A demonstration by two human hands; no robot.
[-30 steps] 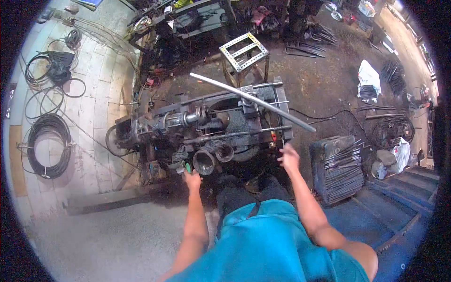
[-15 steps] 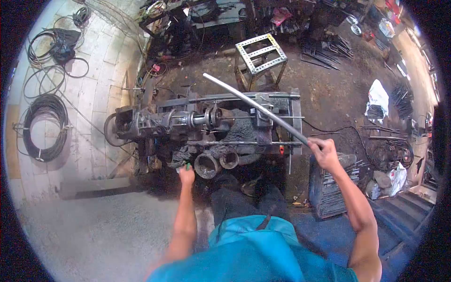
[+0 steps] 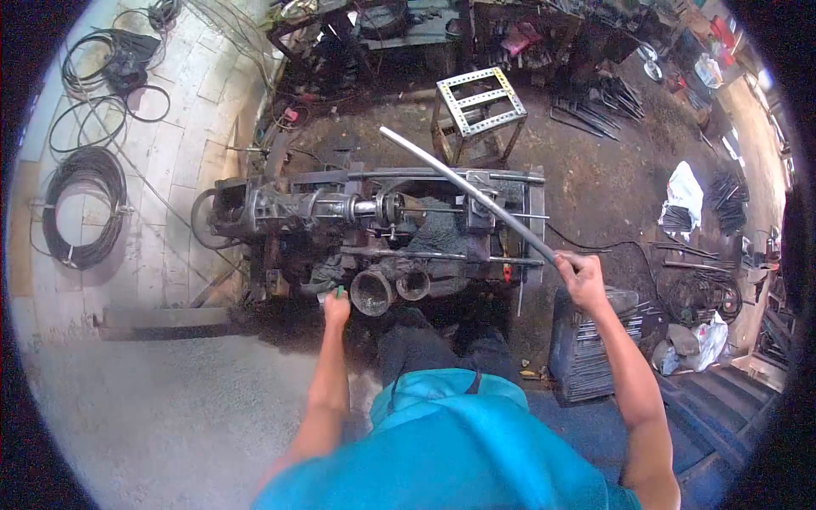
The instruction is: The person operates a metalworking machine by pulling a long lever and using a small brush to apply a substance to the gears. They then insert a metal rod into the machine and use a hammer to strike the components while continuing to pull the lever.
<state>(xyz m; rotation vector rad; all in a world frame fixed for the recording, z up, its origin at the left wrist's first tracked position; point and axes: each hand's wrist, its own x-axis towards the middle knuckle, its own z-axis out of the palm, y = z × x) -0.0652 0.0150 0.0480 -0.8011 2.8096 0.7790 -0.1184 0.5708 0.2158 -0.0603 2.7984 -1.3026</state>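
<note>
Metal bar point(image 3: 466, 188); long, straight, grey; right fingers point(image 3: 568, 269) grasping 1 end; left fingers point(image 3: 335, 308) clasping green handle point(image 3: 340, 291)

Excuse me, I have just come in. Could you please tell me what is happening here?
A person stands at a dark machine. The right hand grips the near end of a metal bar, which slants across the view over the machine; whether they touch is unclear. The left hand is at a small green piece by the machine's near side, its hold hard to tell. A stool stands beyond the machine.
</note>
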